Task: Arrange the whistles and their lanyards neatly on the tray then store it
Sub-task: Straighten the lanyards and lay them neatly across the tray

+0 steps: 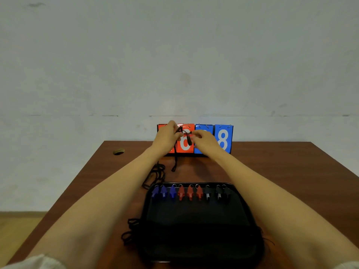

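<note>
matt wood table, glossy plastic tray

- A brown wooden table stands against a pale wall, carrying everything in view.
- A black tray lies near the table's front edge, a row of blue, red and black whistles along its far rim.
- A flip scoreboard with red and blue number cards stands behind the tray, at the table's far edge.
- Loose black lanyards lie just beyond the tray's far-left corner; more cords lie at its left side.
- A small brownish ring lies well left of the scoreboard.
</note>
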The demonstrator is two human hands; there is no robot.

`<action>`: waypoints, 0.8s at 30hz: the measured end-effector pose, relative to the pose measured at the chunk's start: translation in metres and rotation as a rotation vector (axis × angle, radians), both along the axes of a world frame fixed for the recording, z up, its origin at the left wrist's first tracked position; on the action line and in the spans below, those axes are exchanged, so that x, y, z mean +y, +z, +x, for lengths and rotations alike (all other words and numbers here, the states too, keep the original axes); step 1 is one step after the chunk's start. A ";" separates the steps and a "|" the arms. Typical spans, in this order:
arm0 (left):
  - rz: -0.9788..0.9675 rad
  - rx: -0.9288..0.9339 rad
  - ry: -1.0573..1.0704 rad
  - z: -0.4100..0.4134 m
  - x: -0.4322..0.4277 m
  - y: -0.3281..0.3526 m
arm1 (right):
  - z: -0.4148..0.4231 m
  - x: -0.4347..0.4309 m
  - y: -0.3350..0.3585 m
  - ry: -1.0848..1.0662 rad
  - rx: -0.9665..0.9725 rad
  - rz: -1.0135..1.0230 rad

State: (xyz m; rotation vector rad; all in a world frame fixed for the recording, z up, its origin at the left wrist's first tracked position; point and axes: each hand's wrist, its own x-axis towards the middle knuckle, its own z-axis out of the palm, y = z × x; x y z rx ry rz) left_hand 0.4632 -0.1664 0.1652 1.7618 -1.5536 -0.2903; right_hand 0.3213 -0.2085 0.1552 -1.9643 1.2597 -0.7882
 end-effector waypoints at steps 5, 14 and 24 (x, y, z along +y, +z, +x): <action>0.031 -0.259 -0.130 0.002 0.005 0.006 | 0.008 0.004 0.002 0.092 0.115 -0.205; 0.255 -0.604 0.083 0.057 0.035 -0.023 | -0.055 -0.017 -0.008 -0.185 0.305 -0.308; 0.306 -0.732 0.125 0.054 0.083 -0.049 | -0.107 0.010 -0.021 -0.317 0.337 -0.222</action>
